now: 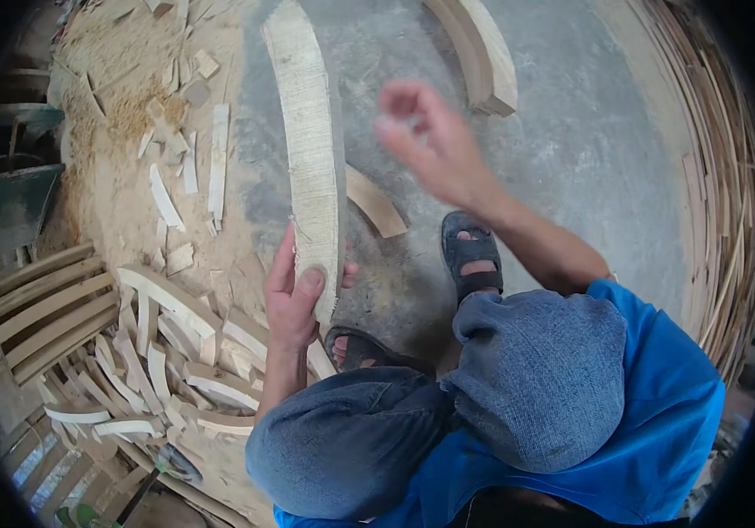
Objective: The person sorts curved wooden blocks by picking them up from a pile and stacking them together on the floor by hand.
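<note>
My left hand is closed round the lower end of a long, gently curved piece of wood, its thumb pressed on the broad rough-sawn face. The wood stands tilted up away from me, with frayed fibres along its edges. My right hand hangs in the air to the right of it, somewhat blurred. Its fingers are bent, a gap shows between them and the thumb, and I see nothing in it. On the floor beyond lies a thick curved wooden block. A shorter curved piece lies partly hidden behind the held wood.
A heap of curved wooden pieces lies at my left, beside a stack of curved slats. Offcuts and sawdust cover the floor at far left. Long thin wood strips line the right side. My sandalled feet are below.
</note>
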